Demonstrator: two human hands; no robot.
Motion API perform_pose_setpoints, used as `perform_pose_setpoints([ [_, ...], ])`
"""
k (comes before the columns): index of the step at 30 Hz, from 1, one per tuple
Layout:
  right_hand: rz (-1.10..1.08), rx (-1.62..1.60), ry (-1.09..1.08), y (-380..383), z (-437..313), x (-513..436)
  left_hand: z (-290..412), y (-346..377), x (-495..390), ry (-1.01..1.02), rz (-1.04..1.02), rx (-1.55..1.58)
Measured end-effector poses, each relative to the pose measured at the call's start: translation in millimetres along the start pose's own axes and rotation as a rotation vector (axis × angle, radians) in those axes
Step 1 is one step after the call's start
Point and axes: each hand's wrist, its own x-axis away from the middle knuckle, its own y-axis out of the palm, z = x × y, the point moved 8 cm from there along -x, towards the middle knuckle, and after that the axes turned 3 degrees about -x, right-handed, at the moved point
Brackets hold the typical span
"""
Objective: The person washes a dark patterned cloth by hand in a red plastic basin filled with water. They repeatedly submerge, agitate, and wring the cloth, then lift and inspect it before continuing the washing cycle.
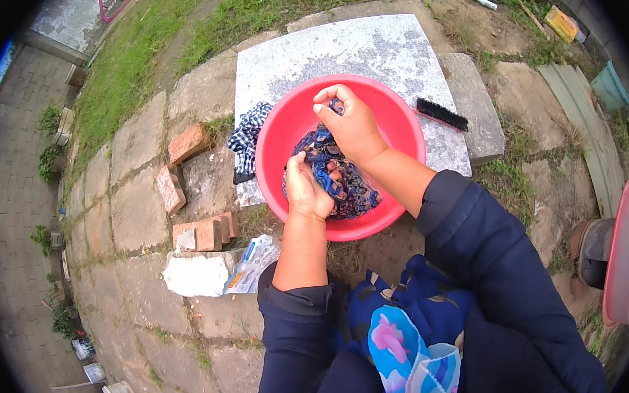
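Observation:
A red plastic basin rests on a grey-white stone slab in front of me. Inside it lies a dark patterned cloth in blue, tan and black. My right hand is raised over the basin and pinches a bunched part of this cloth between thumb and fingers. Lower and to the left, my left hand is curled around another fold of it. The palm hides part of the fabric. Whether the basin holds water is hard to tell.
Left of the basin lies a black-and-white checked cloth. A black-bristled scrubbing brush sits on the slab's right side. Several bricks and a printed plastic bag are at the left. A pink basin leans at the far right.

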Motion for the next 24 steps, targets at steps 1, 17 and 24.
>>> perform_pose_setpoints([
  [1,-0.002,0.099,-0.114,3,-10,6,-3,12,1,-0.036,-0.144,0.126],
  [17,-0.434,0.322,-0.471,67,-21,72,-22,17,16,0.07,0.266,0.082],
  [24,0.06,0.303,-0.088,16,10,30,-16,5,17,0.041,0.333,-0.066],
])
